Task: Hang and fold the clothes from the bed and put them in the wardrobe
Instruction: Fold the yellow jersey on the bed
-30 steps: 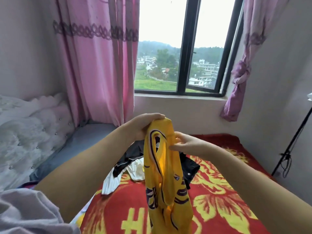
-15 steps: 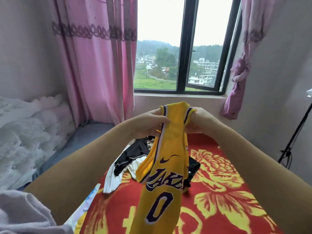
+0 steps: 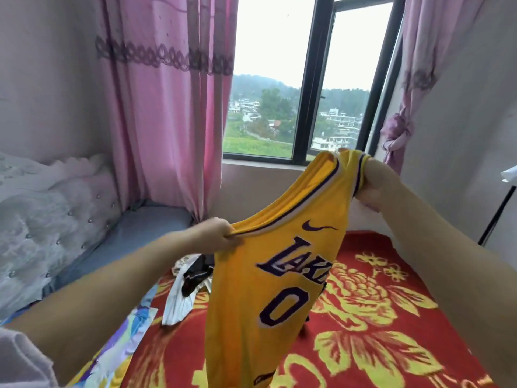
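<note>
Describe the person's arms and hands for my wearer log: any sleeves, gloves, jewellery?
Both forearms are bare up to the left hand and right hand. No gloves, rings, watch or bracelets show. A pale lilac sleeve appears at the lower-left corner, on the left arm.

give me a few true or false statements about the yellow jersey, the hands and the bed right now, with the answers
1. Both hands grip the yellow jersey. True: the left hand and the right hand each hold a top corner.
2. The jersey lies flat on the red blanket. False: it hangs in the air above it.
3. The jersey's front shows the number 0. True.
4. The right hand is lower than the left. False: the right hand is higher, near the window sill.
5. No other clothes are on the bed. False: a black and white pile of clothes lies behind the jersey.
</note>
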The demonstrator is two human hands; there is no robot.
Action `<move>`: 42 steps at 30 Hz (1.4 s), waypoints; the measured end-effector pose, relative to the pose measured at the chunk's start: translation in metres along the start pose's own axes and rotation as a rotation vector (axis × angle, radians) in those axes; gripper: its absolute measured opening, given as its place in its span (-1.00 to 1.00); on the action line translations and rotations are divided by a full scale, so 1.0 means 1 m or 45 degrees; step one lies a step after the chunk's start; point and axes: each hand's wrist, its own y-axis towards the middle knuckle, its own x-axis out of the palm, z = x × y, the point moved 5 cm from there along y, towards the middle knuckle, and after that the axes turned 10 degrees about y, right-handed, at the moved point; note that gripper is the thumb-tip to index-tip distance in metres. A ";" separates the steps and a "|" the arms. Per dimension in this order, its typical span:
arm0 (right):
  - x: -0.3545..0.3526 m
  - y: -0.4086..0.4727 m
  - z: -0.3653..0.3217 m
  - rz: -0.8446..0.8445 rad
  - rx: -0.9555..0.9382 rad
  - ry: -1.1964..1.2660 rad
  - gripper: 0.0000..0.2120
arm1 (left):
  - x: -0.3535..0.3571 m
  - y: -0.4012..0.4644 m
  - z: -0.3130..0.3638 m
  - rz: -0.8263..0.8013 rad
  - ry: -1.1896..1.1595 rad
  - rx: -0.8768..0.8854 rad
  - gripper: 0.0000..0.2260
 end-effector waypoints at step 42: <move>0.018 -0.010 0.052 -0.316 -0.229 -2.842 -0.91 | -0.089 -0.001 -0.018 0.745 -0.105 -0.393 -0.71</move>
